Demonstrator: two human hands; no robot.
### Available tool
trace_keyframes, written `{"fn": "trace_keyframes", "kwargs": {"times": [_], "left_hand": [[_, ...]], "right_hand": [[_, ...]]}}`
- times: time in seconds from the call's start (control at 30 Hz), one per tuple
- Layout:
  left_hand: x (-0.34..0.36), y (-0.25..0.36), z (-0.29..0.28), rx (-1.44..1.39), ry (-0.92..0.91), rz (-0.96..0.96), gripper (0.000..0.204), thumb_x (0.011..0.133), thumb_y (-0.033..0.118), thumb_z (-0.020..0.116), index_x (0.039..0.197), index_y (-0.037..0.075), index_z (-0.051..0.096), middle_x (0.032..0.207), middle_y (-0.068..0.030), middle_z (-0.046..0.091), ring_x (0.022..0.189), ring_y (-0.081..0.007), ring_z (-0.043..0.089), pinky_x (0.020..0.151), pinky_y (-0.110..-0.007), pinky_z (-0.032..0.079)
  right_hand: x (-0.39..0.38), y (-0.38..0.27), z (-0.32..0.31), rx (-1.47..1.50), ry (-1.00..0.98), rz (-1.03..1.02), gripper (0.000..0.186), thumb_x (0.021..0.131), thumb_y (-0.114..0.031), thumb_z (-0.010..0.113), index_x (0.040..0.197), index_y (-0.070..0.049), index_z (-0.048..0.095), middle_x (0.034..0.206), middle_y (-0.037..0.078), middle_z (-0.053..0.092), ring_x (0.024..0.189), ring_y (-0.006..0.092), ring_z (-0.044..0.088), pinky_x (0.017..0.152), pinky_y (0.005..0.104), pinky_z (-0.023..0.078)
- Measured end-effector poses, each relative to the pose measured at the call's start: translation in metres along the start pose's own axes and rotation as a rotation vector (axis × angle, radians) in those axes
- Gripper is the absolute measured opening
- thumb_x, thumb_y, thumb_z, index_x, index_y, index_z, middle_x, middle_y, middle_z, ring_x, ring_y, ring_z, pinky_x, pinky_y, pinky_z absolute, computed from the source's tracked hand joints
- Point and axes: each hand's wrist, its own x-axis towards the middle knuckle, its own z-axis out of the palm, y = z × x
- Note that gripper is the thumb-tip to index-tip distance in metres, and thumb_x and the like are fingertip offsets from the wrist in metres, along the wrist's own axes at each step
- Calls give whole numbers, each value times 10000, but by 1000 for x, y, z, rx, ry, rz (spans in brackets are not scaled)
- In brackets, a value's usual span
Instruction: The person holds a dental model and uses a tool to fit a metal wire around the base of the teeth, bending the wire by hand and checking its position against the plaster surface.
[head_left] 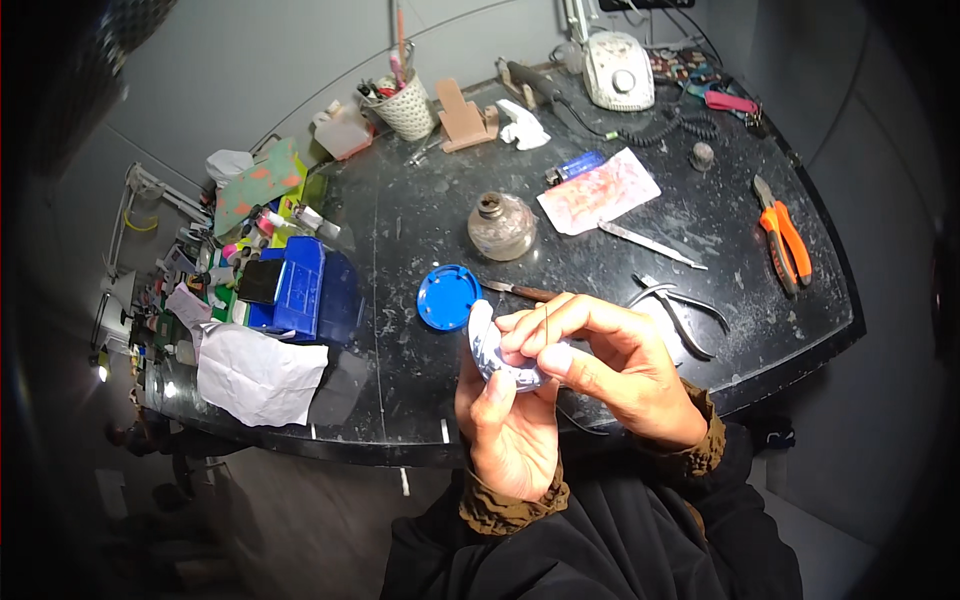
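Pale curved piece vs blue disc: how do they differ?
Shape: the pale curved piece is arched; the blue disc is round. Colour: the piece is whitish, the disc saturated blue. State: the left hand holds the piece up; the disc lies on the black table.

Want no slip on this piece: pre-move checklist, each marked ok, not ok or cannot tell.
1. Pale, horseshoe-shaped dental cast held in the left hand: ok.
2. Thin, dark, straight wire at the fingertips of the right hand: ok.
3. Wire's lower end in plain sight: not ok, fingers hide it.
4. Wire seated against the cast: cannot tell.
5. Orange-handled metal pliers lying on the black tabletop, clear of both hands: ok.
6. Round glass bottle upright, clear of both hands: ok.
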Motion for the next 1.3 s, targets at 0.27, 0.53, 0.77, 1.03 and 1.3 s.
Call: {"fn": "trace_keyframes", "kwargs": {"times": [0.27,0.53,0.77,1.03,1.3], "left_hand": [[7,-38,18,31,31,-36,646,821,102,509,1359,-42,182,1146,-147,407,1129,-222,419,1024,-385,337],[18,-66,17,-70,-124,-111,540,854,114,514,1315,-41,281,1186,-156,439,1148,-222,431,1044,-398,330],[14,-76,21,-41,-76,-165,534,857,128,521,1317,-37,306,1187,-148,465,1116,-216,455,1012,-395,369],[-8,-71,22,-41,-94,-159,561,839,118,519,1284,-86,243,1169,-164,411,1154,-230,429,1031,-403,355],[-26,-45,-1,-71,-148,-161,473,923,144,485,1304,-48,282,1250,-156,422,1171,-231,441,1042,-400,366]], "right_hand": [[-18,-6,-35,114,133,32,179,877,-80,556,1027,13,590,1018,87,599,940,138,568,860,282,425],[-23,-15,-61,102,221,30,192,905,-115,479,958,45,572,1007,153,589,1102,267,518,971,404,376],[-34,-13,-66,42,286,2,154,906,-122,528,928,22,580,905,74,614,904,116,565,833,265,429],[-50,-23,-53,35,262,-2,157,916,-104,497,916,28,582,917,88,596,925,150,556,848,287,426],[-57,-9,-28,40,205,-94,182,915,-122,493,899,21,603,967,87,595,1034,194,514,962,357,352]]}}
